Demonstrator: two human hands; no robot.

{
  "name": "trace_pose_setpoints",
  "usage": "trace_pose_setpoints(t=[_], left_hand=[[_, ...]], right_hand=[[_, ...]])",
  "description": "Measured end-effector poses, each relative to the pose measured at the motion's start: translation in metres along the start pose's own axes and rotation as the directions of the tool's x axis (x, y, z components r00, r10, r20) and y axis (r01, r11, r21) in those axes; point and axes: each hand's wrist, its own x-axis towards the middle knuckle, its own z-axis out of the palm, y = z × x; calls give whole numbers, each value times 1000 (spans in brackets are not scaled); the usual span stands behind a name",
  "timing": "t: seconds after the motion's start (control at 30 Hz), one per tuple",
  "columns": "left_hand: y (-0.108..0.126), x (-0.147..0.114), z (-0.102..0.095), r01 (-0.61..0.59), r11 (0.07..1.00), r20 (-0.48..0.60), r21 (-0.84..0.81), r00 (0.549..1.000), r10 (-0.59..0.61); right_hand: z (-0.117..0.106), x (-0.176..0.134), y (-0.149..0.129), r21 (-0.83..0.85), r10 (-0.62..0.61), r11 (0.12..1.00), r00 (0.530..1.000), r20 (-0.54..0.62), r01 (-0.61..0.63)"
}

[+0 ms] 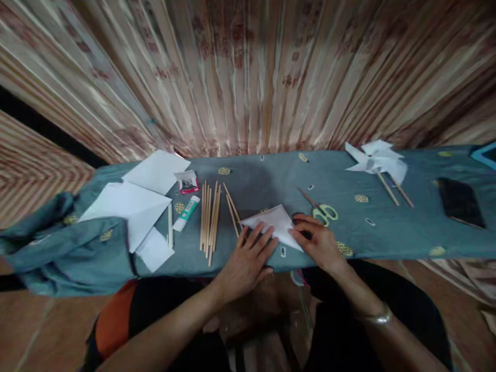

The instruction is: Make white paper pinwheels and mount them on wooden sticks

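A white sheet of paper, folded into a triangle, lies on the cloth-covered table in front of me. My left hand rests on its left part with the fingers spread flat. At the right end of the paper, my right hand has thumb and fingers closed on the edge. Green-handled scissors lie just beyond my right hand. Left of the paper are several thin wooden sticks, some side by side and a few apart from the rest.
A glue stick and a small open red-and-white box of pins sit left of the sticks. White paper sheets overlap farther left. Paper pinwheels on sticks and a dark phone lie right. A curtain hangs behind.
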Motion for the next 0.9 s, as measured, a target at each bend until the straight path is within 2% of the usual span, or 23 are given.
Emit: trace_pose_setpoints(t=[0.17, 0.3, 0.5, 0.6, 0.7, 0.77, 0.8, 0.9], left_hand=[[1, -2, -10, -1, 999, 11, -48, 1000, 2], [-6, -5, -14, 40, 995, -29, -89, 999, -43], [-34, -12, -33, 158, 986, -109, 52, 982, -152], [-40, -13, -41, 157, 987, -206, 46, 968, -144], [-29, -10, -39, 77, 997, -306, 11, 950, -70], [-16, -7, -33, -12, 1000, -283, 10, 959, 14], [-10, -6, -29, -46, 999, -226, 9, 973, 47], [4, -2, -15, -42, 999, -84, -21, 996, 41]], right_hand=[[-6, 3, 8, -24, 28, 999, 1000, -13, -29], [-9, 5, 9, -30, 27, 999, 1000, -7, -27], [-9, 5, 8, -24, 11, 1000, 1000, 6, -11], [-8, 4, 8, -9, -9, 1000, 999, 34, 10], [-6, 3, 5, -6, -31, 999, 999, 43, 31], [-4, 2, 3, -17, -41, 999, 999, 34, 41], [-3, 1, 2, -24, -44, 999, 999, 28, 45], [-1, -1, 1, -48, -48, 998, 999, 9, 48]])
